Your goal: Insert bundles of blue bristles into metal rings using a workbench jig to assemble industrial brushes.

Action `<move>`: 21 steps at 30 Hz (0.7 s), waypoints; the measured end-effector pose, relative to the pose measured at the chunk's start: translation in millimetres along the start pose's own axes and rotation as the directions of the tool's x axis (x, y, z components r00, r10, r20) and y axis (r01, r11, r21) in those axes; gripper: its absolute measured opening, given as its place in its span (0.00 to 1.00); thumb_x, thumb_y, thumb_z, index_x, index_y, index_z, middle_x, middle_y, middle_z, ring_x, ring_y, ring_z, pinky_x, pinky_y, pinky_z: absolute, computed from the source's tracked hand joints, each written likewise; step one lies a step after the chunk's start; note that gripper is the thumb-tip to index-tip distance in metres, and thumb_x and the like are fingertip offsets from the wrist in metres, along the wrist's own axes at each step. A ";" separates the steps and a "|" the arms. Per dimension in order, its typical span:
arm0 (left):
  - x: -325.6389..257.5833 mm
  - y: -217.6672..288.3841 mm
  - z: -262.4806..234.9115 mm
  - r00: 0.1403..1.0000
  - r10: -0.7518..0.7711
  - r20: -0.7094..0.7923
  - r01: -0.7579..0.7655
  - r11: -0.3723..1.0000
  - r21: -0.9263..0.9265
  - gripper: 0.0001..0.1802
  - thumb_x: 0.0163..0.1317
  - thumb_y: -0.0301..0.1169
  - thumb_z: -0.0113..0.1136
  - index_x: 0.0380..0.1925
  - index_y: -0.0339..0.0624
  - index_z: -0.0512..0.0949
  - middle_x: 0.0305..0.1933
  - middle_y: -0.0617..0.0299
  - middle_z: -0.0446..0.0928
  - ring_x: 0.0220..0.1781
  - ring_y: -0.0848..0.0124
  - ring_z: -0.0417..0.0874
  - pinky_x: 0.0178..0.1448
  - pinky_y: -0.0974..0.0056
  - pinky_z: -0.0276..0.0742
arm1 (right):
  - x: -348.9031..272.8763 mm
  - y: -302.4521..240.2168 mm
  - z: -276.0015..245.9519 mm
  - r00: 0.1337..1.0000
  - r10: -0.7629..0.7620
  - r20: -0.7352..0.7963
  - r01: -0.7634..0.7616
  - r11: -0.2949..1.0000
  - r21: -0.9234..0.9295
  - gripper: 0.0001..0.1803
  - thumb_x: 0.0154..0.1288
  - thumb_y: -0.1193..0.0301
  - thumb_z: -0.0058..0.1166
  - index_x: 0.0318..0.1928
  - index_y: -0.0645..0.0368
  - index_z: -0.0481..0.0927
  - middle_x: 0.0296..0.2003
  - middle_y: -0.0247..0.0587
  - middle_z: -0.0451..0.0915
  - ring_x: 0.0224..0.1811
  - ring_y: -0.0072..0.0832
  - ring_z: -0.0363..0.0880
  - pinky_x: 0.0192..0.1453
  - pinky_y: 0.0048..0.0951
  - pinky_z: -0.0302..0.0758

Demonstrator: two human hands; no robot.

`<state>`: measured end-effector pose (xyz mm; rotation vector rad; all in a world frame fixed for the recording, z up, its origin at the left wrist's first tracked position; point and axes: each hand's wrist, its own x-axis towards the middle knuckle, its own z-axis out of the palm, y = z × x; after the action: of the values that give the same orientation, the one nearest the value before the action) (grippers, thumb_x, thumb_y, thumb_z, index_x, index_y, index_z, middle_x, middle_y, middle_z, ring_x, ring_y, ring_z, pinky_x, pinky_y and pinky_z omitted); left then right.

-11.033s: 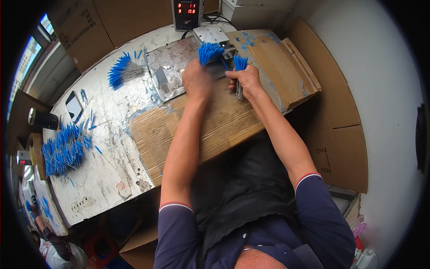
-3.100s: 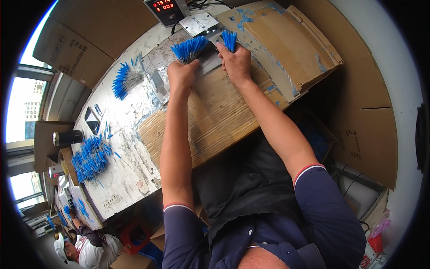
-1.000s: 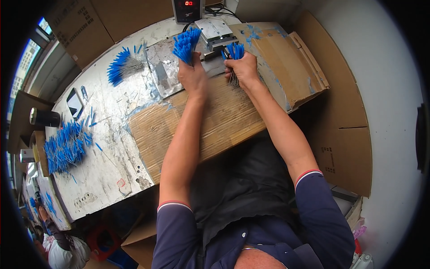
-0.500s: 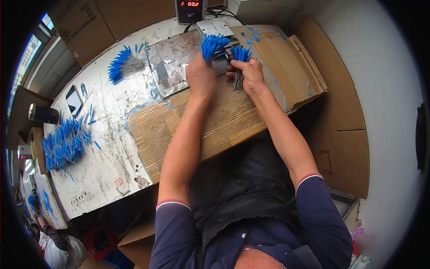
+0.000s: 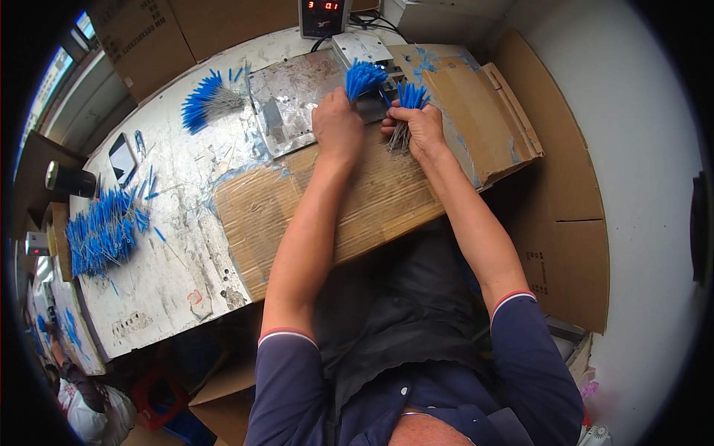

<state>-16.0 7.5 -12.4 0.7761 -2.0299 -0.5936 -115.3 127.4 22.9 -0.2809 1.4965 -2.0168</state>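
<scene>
A: Your left hand (image 5: 338, 123) is closed around a bundle of blue-tipped wires (image 5: 364, 76), tips fanned upward, right over the dark metal plate (image 5: 297, 104).

B: And your right hand (image 5: 422, 128) is clenched on a second bunch (image 5: 410, 97), blue ends up, bare grey stems poking out below your fist. The two bunches sit just beside each other, not touching.

A: Both wrists rest on the corrugated cardboard sheet (image 5: 357, 201) covering the near part of the workbench (image 5: 171, 245).

B: Beyond your knuckles stands a small box with a red digit display (image 5: 323, 13), at the far edge.

A: Out to your left, another fanned blue bunch (image 5: 208, 100) lies on the bench, well apart from your hands.

B: Further left, a big loose heap of blue-tipped wires (image 5: 104, 230), with a phone (image 5: 122, 157) and a dark cylinder (image 5: 71, 178) near it.
</scene>
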 end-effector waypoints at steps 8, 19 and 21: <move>0.0 5.3 -5.0 0.995 -0.071 -0.069 0.075 0.995 0.070 0.05 0.60 0.23 0.55 0.36 0.40 0.76 0.37 0.49 0.79 0.41 0.46 0.81 0.45 0.46 0.74 | 6.5 5.2 11.1 0.990 -0.061 -0.130 0.038 0.985 -0.165 0.06 0.53 0.86 0.59 0.29 0.70 0.74 0.22 0.49 0.80 0.16 0.34 0.82 0.17 0.32 0.82; 5.0 -10.6 -1.4 0.969 -0.108 -0.220 0.095 0.993 -0.069 0.08 0.67 0.31 0.61 0.42 0.39 0.78 0.39 0.46 0.81 0.42 0.43 0.82 0.46 0.45 0.73 | 17.1 -0.1 37.4 0.965 -0.045 -0.259 -0.026 0.963 -0.267 0.05 0.54 0.88 0.56 0.30 0.71 0.73 0.21 0.52 0.80 0.17 0.39 0.83 0.16 0.37 0.80; 6.1 -12.7 -0.1 0.969 -0.079 -0.235 0.070 0.997 -0.043 0.08 0.67 0.31 0.61 0.41 0.39 0.78 0.39 0.46 0.80 0.42 0.43 0.81 0.46 0.45 0.73 | 18.8 1.6 39.3 0.957 -0.070 -0.283 0.000 0.970 -0.242 0.04 0.56 0.86 0.56 0.32 0.72 0.74 0.23 0.53 0.81 0.17 0.40 0.83 0.16 0.38 0.80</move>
<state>-14.7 -5.6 -17.3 0.8633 -1.7748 -0.5495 -110.0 85.0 31.4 -0.1111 1.9364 -1.9681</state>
